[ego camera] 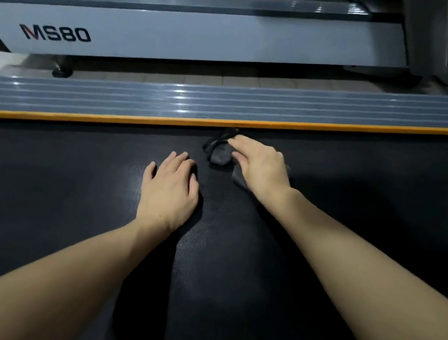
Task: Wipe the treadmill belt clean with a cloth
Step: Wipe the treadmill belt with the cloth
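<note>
The black textured treadmill belt (63, 202) fills the lower part of the head view. A dark grey cloth (220, 151), bunched up, lies on the belt close to the orange edge strip (106, 120). My right hand (259, 164) lies on top of the cloth with its fingers stretched over it, pressing it down onto the belt. Part of the cloth is hidden under the palm. My left hand (169, 187) rests flat on the belt just left of the cloth, fingers straight, holding nothing.
Beyond the orange strip runs the grey ribbed side rail (228, 102). A second treadmill marked MS80 (180, 35) stands parallel behind it, with a strip of tiled floor (174, 72) between. Its grey upright post (429, 32) rises at the top right.
</note>
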A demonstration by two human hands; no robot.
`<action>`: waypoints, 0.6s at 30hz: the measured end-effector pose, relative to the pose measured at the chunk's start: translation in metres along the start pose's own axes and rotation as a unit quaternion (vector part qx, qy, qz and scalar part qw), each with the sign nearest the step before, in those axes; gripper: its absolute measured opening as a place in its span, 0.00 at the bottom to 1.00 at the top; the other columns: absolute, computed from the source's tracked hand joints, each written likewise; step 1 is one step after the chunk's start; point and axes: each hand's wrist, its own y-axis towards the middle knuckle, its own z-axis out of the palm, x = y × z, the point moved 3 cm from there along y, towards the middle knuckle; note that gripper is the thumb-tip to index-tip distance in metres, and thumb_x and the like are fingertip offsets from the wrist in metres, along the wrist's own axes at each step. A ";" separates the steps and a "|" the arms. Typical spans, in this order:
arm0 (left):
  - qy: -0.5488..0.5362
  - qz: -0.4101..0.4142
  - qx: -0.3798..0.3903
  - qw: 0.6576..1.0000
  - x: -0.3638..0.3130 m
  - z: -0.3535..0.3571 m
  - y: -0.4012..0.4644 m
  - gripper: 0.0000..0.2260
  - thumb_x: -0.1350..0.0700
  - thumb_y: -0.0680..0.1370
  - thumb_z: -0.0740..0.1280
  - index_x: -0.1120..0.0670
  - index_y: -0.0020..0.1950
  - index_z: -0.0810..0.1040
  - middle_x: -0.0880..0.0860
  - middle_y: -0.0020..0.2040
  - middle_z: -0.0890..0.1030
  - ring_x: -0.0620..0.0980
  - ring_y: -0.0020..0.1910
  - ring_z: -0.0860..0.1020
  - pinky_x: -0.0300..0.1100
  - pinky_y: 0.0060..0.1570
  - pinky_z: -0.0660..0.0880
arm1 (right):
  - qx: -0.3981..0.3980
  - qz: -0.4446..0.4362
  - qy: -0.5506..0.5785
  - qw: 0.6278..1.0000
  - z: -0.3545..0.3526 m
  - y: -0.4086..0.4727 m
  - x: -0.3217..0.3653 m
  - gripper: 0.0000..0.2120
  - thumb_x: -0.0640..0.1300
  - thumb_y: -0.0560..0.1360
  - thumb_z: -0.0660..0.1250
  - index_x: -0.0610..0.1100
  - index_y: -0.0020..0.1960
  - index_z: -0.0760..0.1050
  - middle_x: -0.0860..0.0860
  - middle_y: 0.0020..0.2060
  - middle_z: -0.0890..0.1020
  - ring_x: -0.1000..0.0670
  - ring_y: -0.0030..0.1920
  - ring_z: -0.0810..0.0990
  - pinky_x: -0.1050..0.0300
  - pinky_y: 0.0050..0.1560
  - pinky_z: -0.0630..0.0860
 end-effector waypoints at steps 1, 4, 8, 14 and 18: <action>0.002 0.003 0.001 1.000 0.001 0.001 0.000 0.18 0.50 0.82 0.54 0.49 0.69 0.74 0.48 0.78 0.68 0.47 0.80 0.59 0.57 0.77 0.54 | -0.007 -0.026 0.017 1.000 -0.005 -0.019 0.005 0.14 0.45 0.77 0.69 0.51 0.62 0.82 0.55 0.62 0.81 0.53 0.62 0.80 0.50 0.59 0.78; 0.010 0.009 -0.001 1.000 0.000 0.000 0.000 0.18 0.51 0.82 0.55 0.49 0.70 0.73 0.49 0.78 0.68 0.48 0.80 0.59 0.58 0.77 0.54 | 0.011 -0.098 0.066 0.993 -0.032 -0.103 0.027 0.15 0.43 0.76 0.70 0.47 0.62 0.82 0.51 0.62 0.82 0.54 0.63 0.80 0.58 0.64 0.75; 0.000 0.021 -0.003 1.000 -0.002 -0.007 -0.004 0.20 0.51 0.80 0.53 0.49 0.69 0.75 0.48 0.75 0.71 0.49 0.78 0.62 0.57 0.76 0.55 | 0.053 -0.134 0.090 0.986 -0.055 -0.169 0.044 0.15 0.47 0.80 0.66 0.48 0.65 0.80 0.53 0.65 0.80 0.55 0.65 0.78 0.60 0.66 0.73; 0.017 0.064 0.005 0.998 0.002 -0.028 -0.051 0.18 0.52 0.76 0.58 0.50 0.63 0.78 0.48 0.67 0.77 0.50 0.69 0.71 0.51 0.67 0.65 | -0.010 -0.004 0.049 0.999 -0.030 -0.082 0.026 0.15 0.45 0.77 0.68 0.50 0.62 0.82 0.52 0.63 0.81 0.52 0.62 0.81 0.50 0.58 0.79; 0.033 0.073 0.026 0.996 0.002 -0.037 -0.108 0.21 0.50 0.75 0.55 0.49 0.64 0.78 0.45 0.69 0.75 0.48 0.71 0.69 0.47 0.69 0.62 | -0.016 0.121 0.072 0.990 -0.024 -0.094 0.056 0.15 0.44 0.76 0.71 0.53 0.62 0.81 0.56 0.65 0.79 0.53 0.64 0.79 0.53 0.64 0.75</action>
